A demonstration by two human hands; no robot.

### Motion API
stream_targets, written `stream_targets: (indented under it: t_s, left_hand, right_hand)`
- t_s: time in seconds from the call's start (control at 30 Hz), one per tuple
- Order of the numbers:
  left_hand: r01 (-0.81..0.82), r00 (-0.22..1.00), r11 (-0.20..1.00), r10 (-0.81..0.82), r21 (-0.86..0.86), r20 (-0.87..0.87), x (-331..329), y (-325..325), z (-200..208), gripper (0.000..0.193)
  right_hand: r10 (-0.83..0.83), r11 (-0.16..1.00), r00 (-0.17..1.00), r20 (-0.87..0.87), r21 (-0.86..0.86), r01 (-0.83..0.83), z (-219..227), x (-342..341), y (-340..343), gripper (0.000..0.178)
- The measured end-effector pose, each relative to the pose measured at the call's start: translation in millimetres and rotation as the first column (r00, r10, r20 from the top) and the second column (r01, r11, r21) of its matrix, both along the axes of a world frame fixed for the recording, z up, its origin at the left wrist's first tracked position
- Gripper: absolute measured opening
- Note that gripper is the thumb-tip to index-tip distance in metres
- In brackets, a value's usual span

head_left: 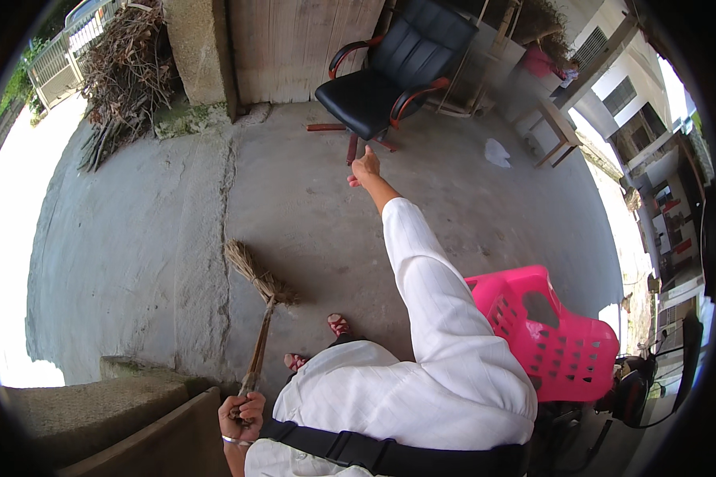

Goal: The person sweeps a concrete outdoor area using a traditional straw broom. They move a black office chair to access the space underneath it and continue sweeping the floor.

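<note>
Black is seen on the chair and strap. The broom is coloured light brown. The sleeve is coloured white. The plastic thing is coloured pink and dotted with small holes.

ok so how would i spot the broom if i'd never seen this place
Start with the grey concrete floor and the rough seam running along it. Beside that seam's lower part, left of the red sandals, is the broom, its handle in the person's left grip. Unlike the loose brushwood heap farther off, it has one bushy, straw-coloured head on a long handle.
</note>
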State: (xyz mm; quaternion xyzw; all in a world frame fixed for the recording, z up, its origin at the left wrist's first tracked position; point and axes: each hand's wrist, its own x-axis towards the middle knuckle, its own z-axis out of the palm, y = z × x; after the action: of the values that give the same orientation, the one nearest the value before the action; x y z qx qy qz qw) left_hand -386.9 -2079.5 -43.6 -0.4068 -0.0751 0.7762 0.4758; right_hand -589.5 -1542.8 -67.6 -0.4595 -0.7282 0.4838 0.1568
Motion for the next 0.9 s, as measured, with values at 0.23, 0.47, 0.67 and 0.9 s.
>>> stream_targets:
  t_s: [0.23, 0.47, 0.67, 0.9]
  left_hand:
    - [0.007, 1.0, 0.998, -0.007, -0.056, 0.007, -4.5, 40.3, 14.2, 0.014]
    - [0.034, 0.999, 0.996, -0.033, -0.088, 0.008, -9.7, 74.9, 18.9, 0.013]
    - [0.114, 0.993, 0.984, -0.115, -0.138, -0.004, -12.4, 111.6, 23.6, 0.013]
    - [0.193, 0.98, 0.96, -0.199, -0.204, -0.01, -20.0, 136.0, 19.1, 0.014]
  right_hand:
    - [-0.025, 0.997, 0.996, -0.091, 0.072, 0.031, 60.9, 2.9, 52.1, 0.053]
    - [0.392, 0.892, 0.918, 0.051, -0.264, -0.367, -79.0, 21.5, -10.4, 0.042]
    - [0.684, 0.496, 0.727, 0.065, -0.772, -0.397, -189.8, 111.6, -151.5, 0.035]
    - [0.646, -0.003, 0.729, -0.225, -0.956, -0.292, -161.1, 163.0, -255.7, 0.061]
